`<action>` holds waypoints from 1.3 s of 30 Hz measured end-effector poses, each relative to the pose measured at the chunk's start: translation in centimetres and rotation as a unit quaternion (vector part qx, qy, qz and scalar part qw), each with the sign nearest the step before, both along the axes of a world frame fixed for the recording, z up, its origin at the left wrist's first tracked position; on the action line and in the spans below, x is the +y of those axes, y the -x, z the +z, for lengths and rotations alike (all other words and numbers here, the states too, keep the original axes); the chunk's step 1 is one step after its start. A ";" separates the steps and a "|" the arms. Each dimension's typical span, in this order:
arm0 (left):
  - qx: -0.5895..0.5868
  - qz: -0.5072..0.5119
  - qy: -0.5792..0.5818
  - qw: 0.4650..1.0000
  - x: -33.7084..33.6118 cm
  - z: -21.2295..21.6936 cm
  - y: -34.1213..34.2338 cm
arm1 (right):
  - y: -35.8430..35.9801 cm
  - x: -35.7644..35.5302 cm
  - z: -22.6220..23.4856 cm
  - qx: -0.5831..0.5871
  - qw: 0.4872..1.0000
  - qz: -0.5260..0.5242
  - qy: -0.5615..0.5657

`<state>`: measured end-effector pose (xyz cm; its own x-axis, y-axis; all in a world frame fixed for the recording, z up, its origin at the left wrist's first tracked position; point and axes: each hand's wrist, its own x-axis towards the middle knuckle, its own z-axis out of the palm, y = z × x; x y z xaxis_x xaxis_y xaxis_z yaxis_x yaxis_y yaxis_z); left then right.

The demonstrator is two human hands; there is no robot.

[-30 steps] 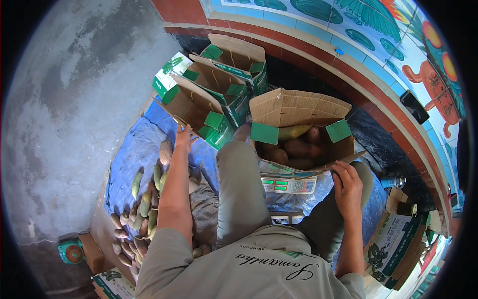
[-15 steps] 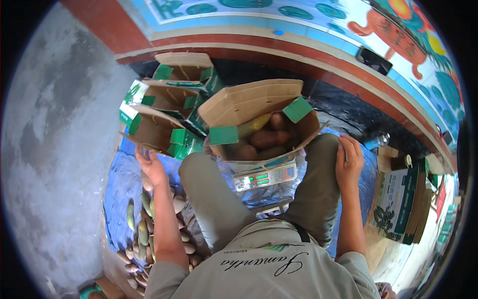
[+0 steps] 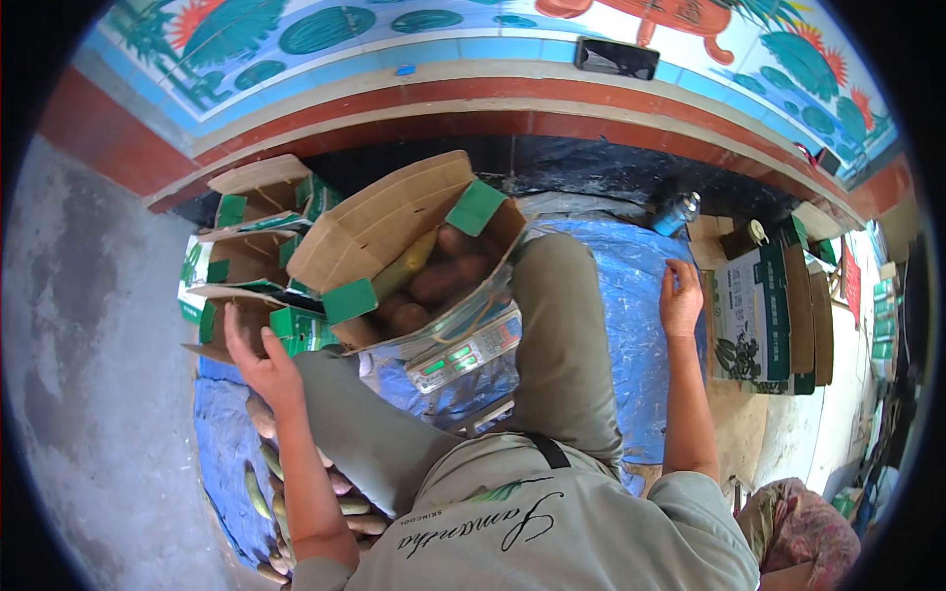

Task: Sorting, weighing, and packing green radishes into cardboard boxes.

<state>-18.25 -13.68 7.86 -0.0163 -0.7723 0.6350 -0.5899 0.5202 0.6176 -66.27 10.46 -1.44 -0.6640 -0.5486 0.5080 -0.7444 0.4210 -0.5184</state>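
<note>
My left hand [image 3: 264,369], fingers spread and nothing in it, is beside the nearest open carton [image 3: 241,323] of a row on the left. My right hand [image 3: 682,300] is over the blue sheet to the right of my right knee, its fingers loosely bent with nothing visible in them. Between my knees a large open cardboard box [image 3: 379,231] with green flaps sits tilted in view on a digital scale [image 3: 465,353] with lit green displays. Inside lie several reddish-brown tubers [image 3: 448,279] and a long yellow-green vegetable [image 3: 404,268].
Loose long vegetables and tubers [image 3: 258,492] lie on the blue sheet [image 3: 631,364] at the lower left. A bottle [image 3: 677,213] and a printed carton [image 3: 754,315] stand at the right. Along the back runs a painted wall with a ledge holding a black phone [image 3: 617,59].
My view has swung right, so the box and scale appear farther left. My right hand has left my right knee and moved outward. The left hand stays near the nearest carton.
</note>
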 end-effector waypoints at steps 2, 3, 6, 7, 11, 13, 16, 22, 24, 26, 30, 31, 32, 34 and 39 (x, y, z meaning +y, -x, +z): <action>-0.042 0.020 0.017 0.999 0.0 0.1 0.2 | 3.8 4.1 -2.1 0.064 0.992 -0.068 -0.080; -0.029 0.012 0.006 0.999 -0.2 -0.2 0.3 | 5.3 6.1 -2.7 0.062 0.985 -0.113 -0.115; -0.020 -0.006 -0.004 1.000 -0.6 -0.6 0.6 | 11.2 13.3 -5.0 0.057 0.936 -0.242 -0.249; -0.035 -0.002 -0.004 0.999 -0.6 -0.6 0.6 | 12.3 14.8 -4.8 0.071 0.922 -0.280 -0.257; -0.063 0.001 -0.012 0.998 -0.7 -0.6 1.5 | 16.4 21.3 -3.2 0.075 0.859 -0.404 -0.305; -0.094 0.014 -0.015 0.995 -0.8 -0.5 1.8 | 17.7 23.4 -2.4 0.050 0.830 -0.453 -0.320; -0.123 0.011 -0.018 0.992 -1.2 -0.7 2.1 | 18.3 24.8 -1.2 0.003 0.806 -0.481 -0.345; -0.057 -0.036 -0.066 0.996 -2.0 -1.5 2.8 | 19.2 27.0 -2.6 -0.128 0.789 -0.468 -0.378; -0.054 -0.041 -0.076 0.995 -2.3 -1.8 2.9 | 19.6 28.0 -3.4 -0.121 0.786 -0.455 -0.402; -0.051 -0.044 -0.086 0.994 -2.7 -2.0 2.8 | 19.5 28.2 -3.4 -0.103 0.818 -0.419 -0.380; -0.077 -0.045 -0.080 0.993 -2.9 -2.1 2.8 | 17.9 26.5 -2.4 -0.119 0.825 -0.388 -0.393; -0.088 -0.043 -0.073 0.992 -2.9 -2.1 2.8 | 17.4 26.4 -2.3 -0.097 0.828 -0.380 -0.400; -0.088 -0.046 -0.075 0.992 -2.8 -2.0 2.9 | 17.4 26.7 -2.4 -0.097 0.827 -0.382 -0.402; -0.128 -0.024 -0.055 0.990 -2.7 -1.7 3.2 | 17.4 27.4 -2.7 -0.077 0.826 -0.388 -0.401; -0.182 0.001 -0.024 0.983 -2.9 -1.6 2.8 | 19.2 30.0 -1.9 -0.029 0.864 -0.415 -0.284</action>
